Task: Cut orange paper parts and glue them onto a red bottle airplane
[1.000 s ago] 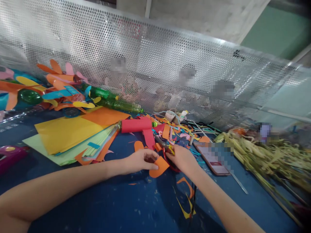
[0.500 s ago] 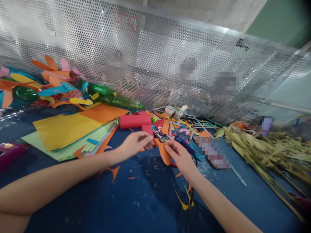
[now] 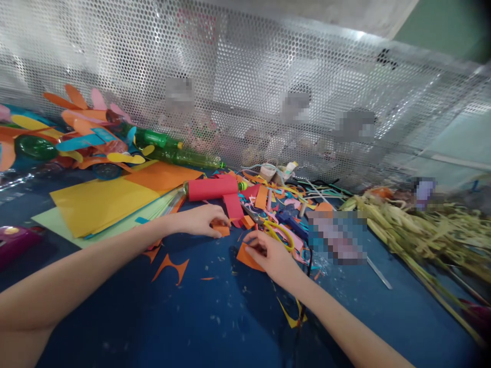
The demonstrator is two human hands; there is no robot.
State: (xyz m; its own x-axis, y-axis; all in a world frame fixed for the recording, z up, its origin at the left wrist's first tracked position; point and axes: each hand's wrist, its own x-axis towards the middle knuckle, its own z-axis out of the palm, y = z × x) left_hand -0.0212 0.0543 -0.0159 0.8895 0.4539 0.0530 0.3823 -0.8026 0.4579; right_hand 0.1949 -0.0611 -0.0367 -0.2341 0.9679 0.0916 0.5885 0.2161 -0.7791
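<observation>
My left hand [image 3: 201,220] lies on the blue table [image 3: 215,317], fingers curled over a small orange paper piece [image 3: 221,230]. A little to the right, my right hand [image 3: 269,253] presses its closed fingers on an orange paper cutout [image 3: 245,257] lying flat on the table. Yellow-handled scissors [image 3: 274,230] rest on the table just beyond my right hand, not held. A red paper-wrapped roll [image 3: 213,188] lies behind both hands.
Yellow, orange and green paper sheets [image 3: 103,204] are stacked at left. Green bottles with paper petals [image 3: 95,138] stand at the back left. A phone [image 3: 339,237] and dry stalks [image 3: 422,235] lie at right. A perforated metal screen [image 3: 245,92] closes the far edge. Orange offcuts [image 3: 171,266] dot the table.
Both hands have dropped to the table. The right hand laid the orange cutout flat, and the scissors now lie free beyond it. The left hand moved left onto a small orange piece.
</observation>
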